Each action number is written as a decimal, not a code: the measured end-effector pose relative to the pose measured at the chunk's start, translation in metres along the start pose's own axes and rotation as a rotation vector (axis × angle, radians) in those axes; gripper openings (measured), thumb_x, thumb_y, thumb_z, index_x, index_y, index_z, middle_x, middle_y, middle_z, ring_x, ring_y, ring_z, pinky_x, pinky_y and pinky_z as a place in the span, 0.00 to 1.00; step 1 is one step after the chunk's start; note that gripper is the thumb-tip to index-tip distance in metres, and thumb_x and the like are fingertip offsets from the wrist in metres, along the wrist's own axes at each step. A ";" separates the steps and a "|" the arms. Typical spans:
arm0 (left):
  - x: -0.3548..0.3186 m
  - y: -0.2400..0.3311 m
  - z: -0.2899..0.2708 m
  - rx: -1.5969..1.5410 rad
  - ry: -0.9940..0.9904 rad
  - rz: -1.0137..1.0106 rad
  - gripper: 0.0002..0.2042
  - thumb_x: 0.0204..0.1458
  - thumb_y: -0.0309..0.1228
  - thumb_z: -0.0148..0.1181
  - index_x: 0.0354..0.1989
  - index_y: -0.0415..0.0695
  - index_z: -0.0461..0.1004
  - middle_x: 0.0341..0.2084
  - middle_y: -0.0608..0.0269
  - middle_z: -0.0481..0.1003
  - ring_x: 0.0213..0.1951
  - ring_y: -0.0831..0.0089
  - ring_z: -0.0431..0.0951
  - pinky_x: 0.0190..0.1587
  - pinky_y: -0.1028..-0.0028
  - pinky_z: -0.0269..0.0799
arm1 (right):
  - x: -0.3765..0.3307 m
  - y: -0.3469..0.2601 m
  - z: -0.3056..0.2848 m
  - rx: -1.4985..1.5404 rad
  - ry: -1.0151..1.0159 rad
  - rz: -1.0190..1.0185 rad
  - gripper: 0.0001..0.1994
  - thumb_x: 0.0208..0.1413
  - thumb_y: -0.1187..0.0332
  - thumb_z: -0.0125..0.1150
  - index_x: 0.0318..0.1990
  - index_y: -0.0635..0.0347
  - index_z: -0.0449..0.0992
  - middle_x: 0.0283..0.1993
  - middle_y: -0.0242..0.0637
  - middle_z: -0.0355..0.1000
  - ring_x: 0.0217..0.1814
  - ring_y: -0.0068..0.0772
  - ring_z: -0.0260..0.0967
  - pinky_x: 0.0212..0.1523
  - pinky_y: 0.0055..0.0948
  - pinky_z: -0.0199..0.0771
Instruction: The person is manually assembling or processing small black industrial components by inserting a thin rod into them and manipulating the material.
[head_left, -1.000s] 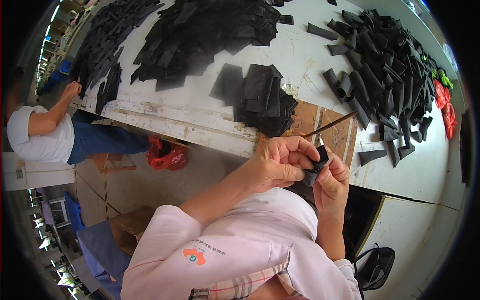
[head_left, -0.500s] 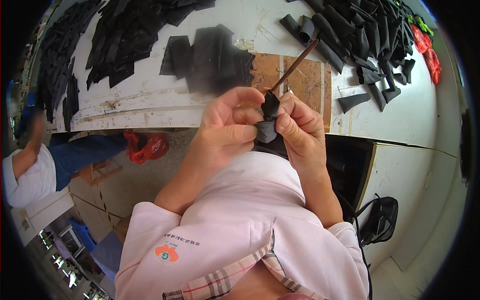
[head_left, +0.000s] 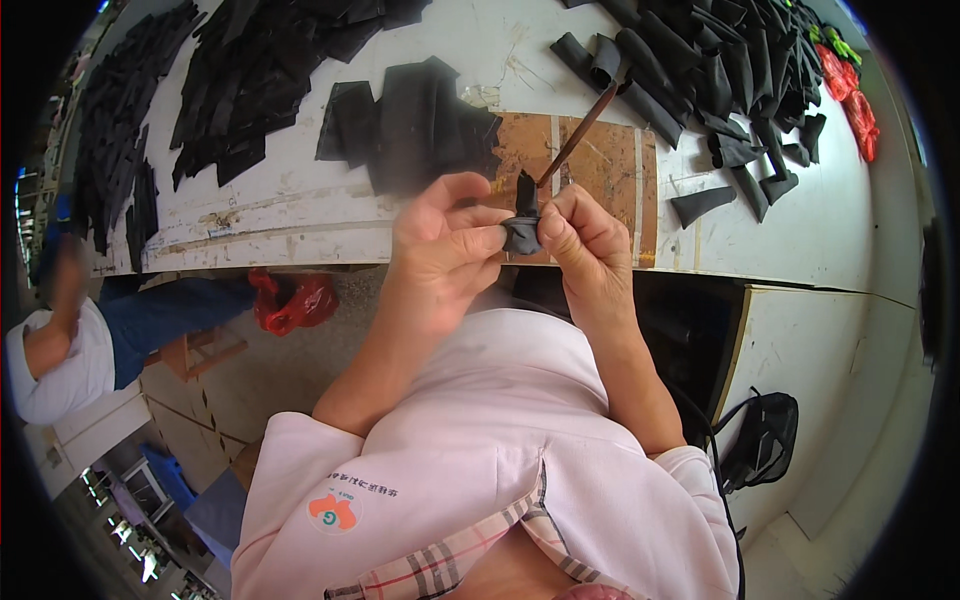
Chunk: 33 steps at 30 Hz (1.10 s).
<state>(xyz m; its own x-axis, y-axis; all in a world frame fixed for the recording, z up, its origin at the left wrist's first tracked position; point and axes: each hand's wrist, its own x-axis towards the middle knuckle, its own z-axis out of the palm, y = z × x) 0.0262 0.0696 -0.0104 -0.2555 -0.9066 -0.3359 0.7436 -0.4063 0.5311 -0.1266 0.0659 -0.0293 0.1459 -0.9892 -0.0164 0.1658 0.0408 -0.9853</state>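
A small black fabric piece (head_left: 523, 236), its lower edge folded over, hangs between my two hands just above the table's near edge. My left hand (head_left: 448, 240) pinches one side of it between thumb and fingers, the other fingers curled loosely. On the opposite side my right hand (head_left: 592, 238) grips the fold with thumb and forefinger. A narrow upper part of the piece stands up between the hands. Close behind it a slim brown stick (head_left: 582, 130) slants up to the right; whether its lower end touches the fabric or is fixed to the board, I cannot tell.
Flat black fabric pieces (head_left: 415, 115) lie beyond my left hand, with larger heaps (head_left: 245, 90) farther left. Rolled black tubes (head_left: 735, 80) pile up at the far right. A brown board (head_left: 610, 185) lies on the white table (head_left: 300, 215). Another person (head_left: 70, 355) is at the left.
The fabric piece and both hands have shifted slightly left. The piece's folded lower edge now spreads wider between my fingers, and its narrow upper part stands straighter.
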 end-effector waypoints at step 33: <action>0.055 0.011 0.041 0.503 -0.342 0.316 0.20 0.47 0.28 0.57 0.46 0.35 0.60 0.24 0.62 0.71 0.16 0.85 0.63 0.18 0.89 0.57 | 0.078 -0.040 -0.042 0.033 -0.335 -0.024 0.12 0.54 0.63 0.52 0.26 0.62 0.69 0.22 0.26 0.64 0.24 0.14 0.58 0.26 0.15 0.60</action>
<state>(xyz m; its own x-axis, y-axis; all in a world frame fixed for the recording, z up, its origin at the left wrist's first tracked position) -0.0047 0.0108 0.0091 -0.3159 -0.9417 0.1154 0.4582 -0.0449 0.8877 -0.1628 -0.0190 0.0014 0.4534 -0.8886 0.0686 0.2036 0.0283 -0.9787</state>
